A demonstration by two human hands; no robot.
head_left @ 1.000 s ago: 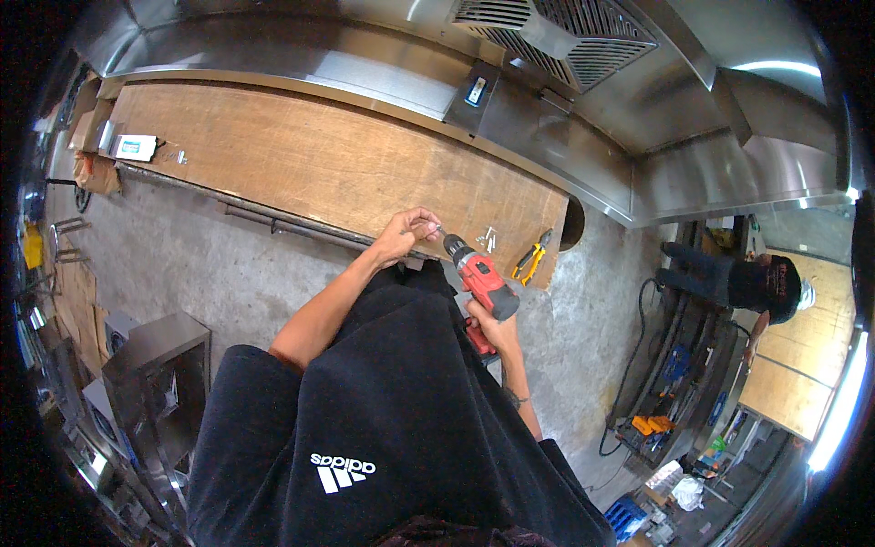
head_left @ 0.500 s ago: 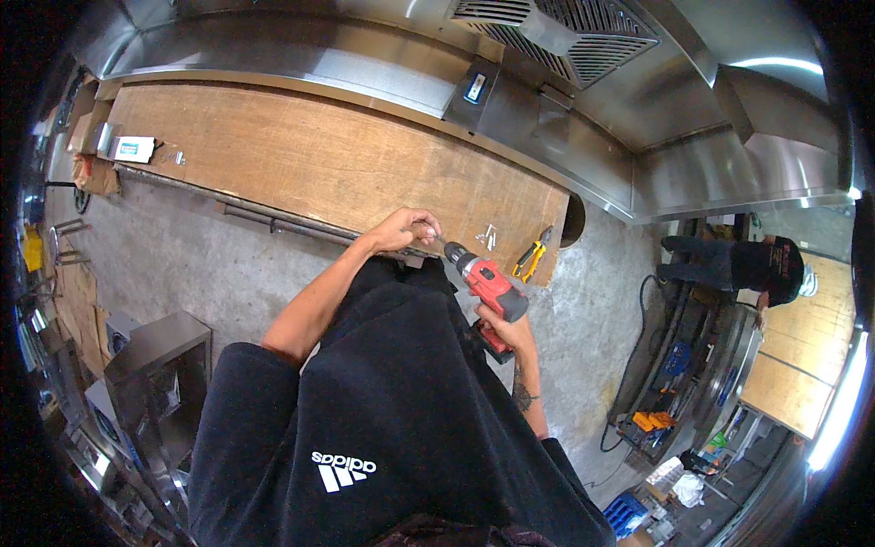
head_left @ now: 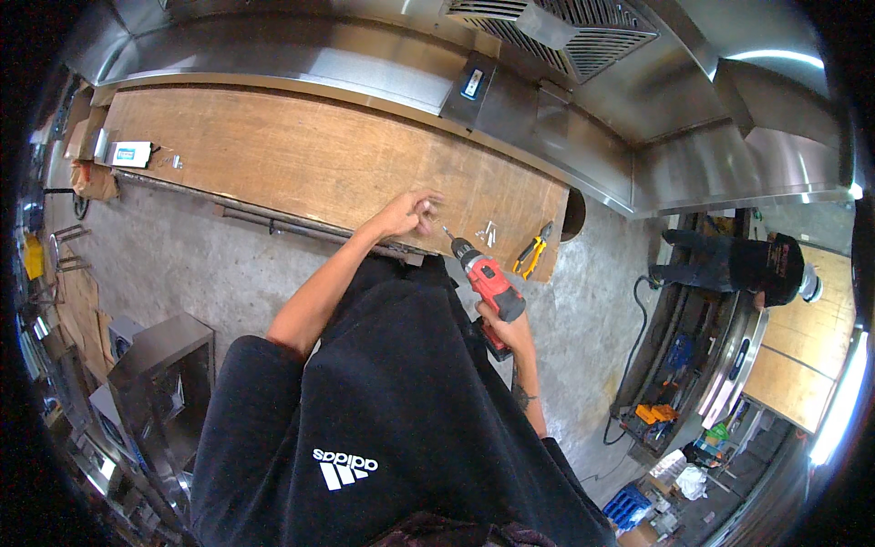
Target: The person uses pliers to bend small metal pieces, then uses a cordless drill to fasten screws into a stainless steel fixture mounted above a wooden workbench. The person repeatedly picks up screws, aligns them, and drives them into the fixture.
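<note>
My right hand (head_left: 507, 330) is wrapped round the handle of a red and black cordless drill (head_left: 498, 292). Its thin bit (head_left: 447, 232) points up and left over the near edge of the wooden board (head_left: 301, 155). Just left of the bit, my left hand (head_left: 410, 215) hovers above the board, its fingers apart and slightly smeared by motion. Nothing shows between them. Several small pale metal fasteners (head_left: 490, 234) lie to the right of the drill's nose. Beside them rests a pair of yellow and black pliers (head_left: 533, 252).
A white box (head_left: 132, 154) and small loose pieces (head_left: 175, 161) sit at the board's left end. Behind the board rises a stainless-steel hood wall (head_left: 301, 59). Steel frames (head_left: 173, 365) stand at lower left. A co-worker (head_left: 770, 272) stands at another bench on the right.
My left hand has moved up, away from the drill bit, and its fingers have spread. The bit's tip now shows bare. The drill has barely moved. The co-worker has shifted slightly.
</note>
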